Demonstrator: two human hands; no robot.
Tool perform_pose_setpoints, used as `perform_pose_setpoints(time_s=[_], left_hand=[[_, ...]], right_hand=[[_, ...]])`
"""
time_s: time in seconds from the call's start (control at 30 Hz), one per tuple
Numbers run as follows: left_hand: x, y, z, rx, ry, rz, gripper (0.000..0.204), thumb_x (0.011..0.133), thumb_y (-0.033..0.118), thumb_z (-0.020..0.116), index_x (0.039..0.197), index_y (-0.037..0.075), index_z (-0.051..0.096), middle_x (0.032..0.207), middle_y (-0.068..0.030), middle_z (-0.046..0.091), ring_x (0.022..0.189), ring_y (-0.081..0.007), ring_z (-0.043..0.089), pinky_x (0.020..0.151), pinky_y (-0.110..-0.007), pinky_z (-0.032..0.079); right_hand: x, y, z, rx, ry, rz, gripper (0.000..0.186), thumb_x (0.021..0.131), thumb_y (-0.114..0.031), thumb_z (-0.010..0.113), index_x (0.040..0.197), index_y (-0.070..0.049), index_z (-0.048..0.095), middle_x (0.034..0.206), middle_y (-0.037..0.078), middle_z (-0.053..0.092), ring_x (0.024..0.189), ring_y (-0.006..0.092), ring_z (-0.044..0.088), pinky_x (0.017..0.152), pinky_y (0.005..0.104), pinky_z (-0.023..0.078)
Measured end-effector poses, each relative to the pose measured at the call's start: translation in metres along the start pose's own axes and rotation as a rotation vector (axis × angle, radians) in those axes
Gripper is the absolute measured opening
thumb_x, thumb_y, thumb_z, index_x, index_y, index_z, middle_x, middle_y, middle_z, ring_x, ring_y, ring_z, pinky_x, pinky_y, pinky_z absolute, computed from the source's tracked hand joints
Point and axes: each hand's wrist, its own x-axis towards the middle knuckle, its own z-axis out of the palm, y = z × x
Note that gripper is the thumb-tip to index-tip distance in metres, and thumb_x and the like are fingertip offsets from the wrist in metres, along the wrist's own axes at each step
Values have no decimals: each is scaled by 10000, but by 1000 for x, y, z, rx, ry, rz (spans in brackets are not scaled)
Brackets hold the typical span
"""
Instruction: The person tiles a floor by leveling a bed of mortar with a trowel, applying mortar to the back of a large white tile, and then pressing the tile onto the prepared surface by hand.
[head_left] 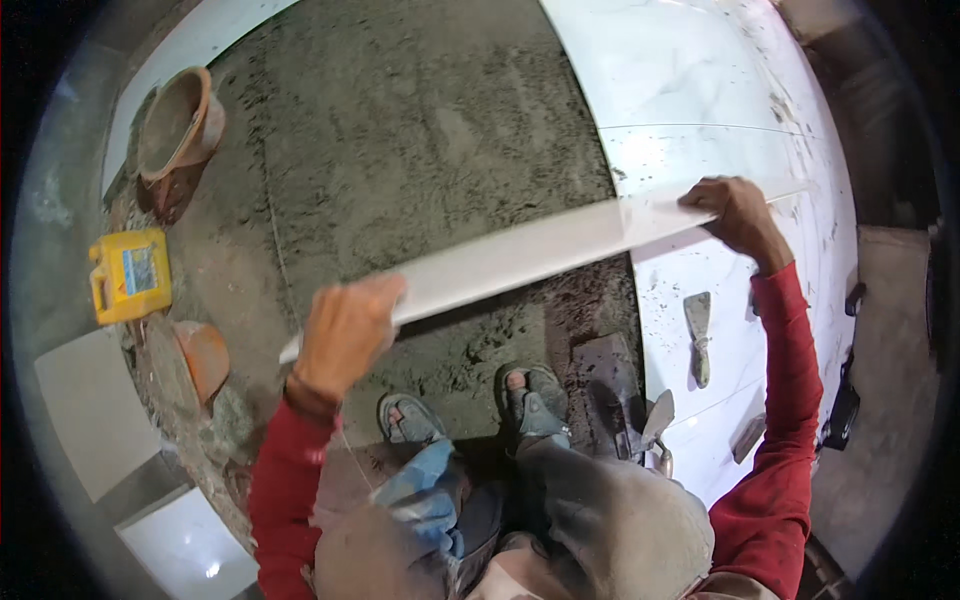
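My left hand (345, 330) grips the near-left end of a long, narrow-looking white slab (510, 258), which looks like a tile seen at a steep tilt. My right hand (730, 222) is closed on its other end, over the laid white marble-pattern tiles (675, 75). The slab crosses above a rough grey mortar bed (420, 120); whether it touches anything underneath I cannot tell. Beside my right forearm a putty knife (698, 335) lies on the tiles. A trowel (657, 425) and a shovel blade (600, 375) are by my right foot.
A rubber tub (160, 120), a yellow jerrycan (140, 275) and an orange container (202, 360) stand along the left edge. Loose white tiles (90, 410) lie at the lower left. My sandalled feet (535, 395) are on the grey surface. Dark objects (840, 410) lie beyond the tiles at right.
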Motion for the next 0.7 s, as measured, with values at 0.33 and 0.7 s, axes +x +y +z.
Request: perform_pose_setpoints(time_s=[0.33,0.7], left_hand=[[94,-39,-54,184,220,42,237,770,51,672,974,126,575,843,-139,663,779,-383,660,644,-478,523],[129,-100,-28,194,167,21,99,843,132,672,897,122,590,768,-137,670,715,-364,667,589,-478,498]], right_hand=[[74,45,-15,-153,61,84,242,899,-264,708,1125,-185,742,853,56,759,643,162,697,608,327,574],[126,45,16,-162,95,38,188,897,-233,706,1053,-136,749,879,54,761,674,169,704,637,329,571]])
